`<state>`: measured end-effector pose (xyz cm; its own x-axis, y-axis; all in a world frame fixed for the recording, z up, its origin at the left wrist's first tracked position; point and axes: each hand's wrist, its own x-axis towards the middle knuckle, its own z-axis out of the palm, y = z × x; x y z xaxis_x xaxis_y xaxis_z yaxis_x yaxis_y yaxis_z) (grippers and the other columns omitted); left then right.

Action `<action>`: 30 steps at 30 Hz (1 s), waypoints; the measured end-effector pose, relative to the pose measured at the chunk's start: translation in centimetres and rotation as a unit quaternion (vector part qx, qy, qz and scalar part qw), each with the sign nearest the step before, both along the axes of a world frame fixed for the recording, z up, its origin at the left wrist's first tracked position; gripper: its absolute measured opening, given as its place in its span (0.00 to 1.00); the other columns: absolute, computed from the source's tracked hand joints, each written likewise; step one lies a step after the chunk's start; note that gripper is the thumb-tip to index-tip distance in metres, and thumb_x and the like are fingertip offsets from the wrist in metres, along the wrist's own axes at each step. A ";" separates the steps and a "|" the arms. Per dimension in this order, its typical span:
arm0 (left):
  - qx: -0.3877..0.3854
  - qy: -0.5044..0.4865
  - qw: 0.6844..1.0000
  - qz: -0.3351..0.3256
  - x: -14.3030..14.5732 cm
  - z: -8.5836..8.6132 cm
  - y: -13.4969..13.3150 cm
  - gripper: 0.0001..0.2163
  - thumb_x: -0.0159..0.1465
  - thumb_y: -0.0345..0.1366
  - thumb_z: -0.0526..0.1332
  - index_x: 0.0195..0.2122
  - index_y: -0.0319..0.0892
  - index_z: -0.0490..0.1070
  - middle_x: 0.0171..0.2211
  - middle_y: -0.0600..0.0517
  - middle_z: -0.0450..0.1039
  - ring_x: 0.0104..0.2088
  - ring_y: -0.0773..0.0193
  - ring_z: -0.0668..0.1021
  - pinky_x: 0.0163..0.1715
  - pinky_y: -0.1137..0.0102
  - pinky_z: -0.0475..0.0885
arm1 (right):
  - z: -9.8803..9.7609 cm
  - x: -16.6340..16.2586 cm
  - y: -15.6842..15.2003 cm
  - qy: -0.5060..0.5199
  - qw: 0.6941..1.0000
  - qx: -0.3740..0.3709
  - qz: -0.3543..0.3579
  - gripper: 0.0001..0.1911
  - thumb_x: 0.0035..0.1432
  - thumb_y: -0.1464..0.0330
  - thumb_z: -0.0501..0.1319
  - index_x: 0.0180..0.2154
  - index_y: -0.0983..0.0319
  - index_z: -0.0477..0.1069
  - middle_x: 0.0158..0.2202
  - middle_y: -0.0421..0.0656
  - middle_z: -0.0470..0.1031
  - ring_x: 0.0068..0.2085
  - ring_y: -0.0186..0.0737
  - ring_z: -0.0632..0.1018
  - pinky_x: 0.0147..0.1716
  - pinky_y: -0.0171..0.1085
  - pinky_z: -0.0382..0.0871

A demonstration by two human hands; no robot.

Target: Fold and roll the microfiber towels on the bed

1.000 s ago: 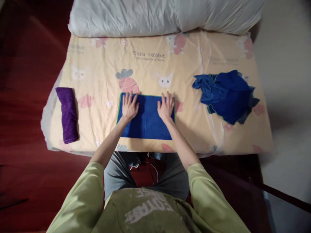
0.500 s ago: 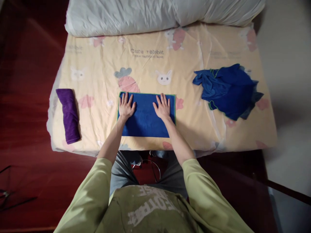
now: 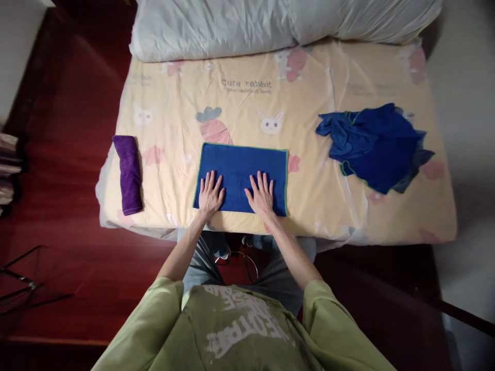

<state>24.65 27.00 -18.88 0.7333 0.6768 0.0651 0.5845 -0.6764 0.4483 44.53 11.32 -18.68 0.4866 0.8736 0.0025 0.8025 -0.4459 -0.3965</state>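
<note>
Blue cloth [image 3: 236,178], lying flat beside the middle of the near edge of the bed [image 3: 305,190], under both my hands. From left to right: a purple cloth [image 3: 129,178] lies as a narrow, compact bundle by the bed's left edge, towards the near left corner; I judge it finished, as it is neat and well apart from my hands. My left hand [image 3: 211,197] rests palm down on the left part of the blue cloth, fingers spread, holding nothing. Green trim borders the cloth's left, far and right sides but does not show along its near side, which suggests a fold there; I judge it partly done, smooth but not yet compact. My right hand [image 3: 261,197] lies on the right part, likewise spread wide and gripping nothing. Towards the bed's right edge, a crumpled blue heap [image 3: 381,149] appears undone; I cannot tell how many pieces it contains. A white quilt [image 3: 278,26] lies across the far end.
</note>
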 end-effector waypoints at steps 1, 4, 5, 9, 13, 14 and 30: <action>-0.004 0.003 1.000 0.008 -0.9 -0.1 -0.8 0.31 0.78 0.48 0.49 0.79 0.44 0.59 0.81 0.46 0.43 0.81 0.48 0.46 0.80 0.44 0.44 | -0.2 -0.6 -1.1 -0.001 1.000 -0.004 -0.003 0.35 0.78 0.54 0.48 0.78 0.60 0.56 0.82 0.49 0.43 0.82 0.57 0.46 0.78 0.65 0.38; -0.012 0.005 0.999 0.036 -3.2 -0.4 -1.5 0.31 0.78 0.48 0.49 0.79 0.42 0.59 0.81 0.44 0.42 0.81 0.47 0.47 0.80 0.44 0.43 | -0.8 -0.5 -3.5 -0.007 1.000 -0.015 -0.019 0.34 0.79 0.55 0.47 0.78 0.61 0.56 0.82 0.50 0.43 0.82 0.57 0.46 0.78 0.64 0.39; -0.014 0.002 0.999 0.040 -3.8 -0.5 -1.4 0.31 0.78 0.48 0.49 0.79 0.42 0.59 0.81 0.44 0.42 0.81 0.47 0.48 0.80 0.44 0.43 | -0.9 -0.1 -4.1 -0.009 1.000 -0.017 -0.021 0.35 0.79 0.55 0.47 0.78 0.62 0.55 0.82 0.50 0.42 0.82 0.56 0.46 0.78 0.64 0.40; -0.016 -0.012 0.999 0.049 -5.2 -0.9 -0.9 0.32 0.78 0.48 0.50 0.80 0.44 0.56 0.81 0.45 0.44 0.81 0.47 0.49 0.80 0.43 0.43 | -0.9 1.3 -5.7 -0.022 0.999 -0.019 -0.028 0.35 0.79 0.55 0.46 0.79 0.63 0.55 0.82 0.52 0.43 0.82 0.55 0.47 0.79 0.62 0.41; -0.005 -0.006 0.997 0.072 -5.8 -0.9 -1.1 0.32 0.78 0.47 0.49 0.80 0.44 0.55 0.81 0.45 0.45 0.81 0.48 0.48 0.80 0.43 0.43 | -0.7 1.9 -7.4 -0.038 0.998 -0.016 -0.043 0.35 0.79 0.54 0.44 0.78 0.63 0.56 0.82 0.51 0.45 0.81 0.55 0.49 0.79 0.62 0.41; -0.006 -0.002 0.997 0.074 -5.9 -0.9 -1.2 0.32 0.78 0.47 0.49 0.80 0.44 0.56 0.81 0.45 0.45 0.81 0.48 0.48 0.80 0.44 0.43 | -0.7 2.0 -7.8 -0.038 0.998 -0.016 -0.047 0.35 0.79 0.54 0.44 0.78 0.63 0.56 0.81 0.51 0.45 0.81 0.55 0.49 0.79 0.62 0.41; -0.034 0.001 0.999 -0.032 -7.8 -0.5 -1.5 0.31 0.77 0.45 0.47 0.77 0.38 0.62 0.80 0.43 0.48 0.81 0.51 0.48 0.80 0.48 0.40 | -0.1 2.7 -12.7 -0.025 0.997 -0.033 0.066 0.34 0.77 0.58 0.48 0.78 0.63 0.57 0.81 0.51 0.45 0.82 0.52 0.48 0.79 0.63 0.41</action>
